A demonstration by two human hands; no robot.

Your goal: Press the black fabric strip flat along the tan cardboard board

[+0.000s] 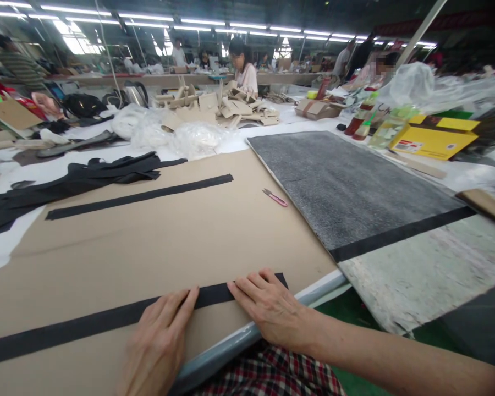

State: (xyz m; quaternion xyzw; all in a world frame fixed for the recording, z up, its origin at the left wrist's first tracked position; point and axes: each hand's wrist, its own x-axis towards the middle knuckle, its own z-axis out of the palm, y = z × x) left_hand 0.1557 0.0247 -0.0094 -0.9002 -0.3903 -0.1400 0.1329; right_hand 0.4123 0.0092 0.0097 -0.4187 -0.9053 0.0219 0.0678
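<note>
A long black fabric strip (107, 319) lies across the near part of a tan board (157, 247). My left hand (159, 330) rests on this strip, its fingers down on it and slightly apart, wrapped around nothing. Farther right, my right hand (268, 302) also lies on the strip close to its right end, fingers bent a little and tips touching it. Parts of the strip are hidden beneath both hands. A second black strip (144, 196) is laid across the far part of the board. Pink-handled thread snips (275, 197) lie at the board's right side.
A dark grey sheet (350, 187) with a black strip along its near edge stands to the right. Black strips are heaped (78, 179) at the left. Behind are plastic bags (202, 137), tan pieces (239, 107), bottles (361, 121), a yellow box (435, 137) and people.
</note>
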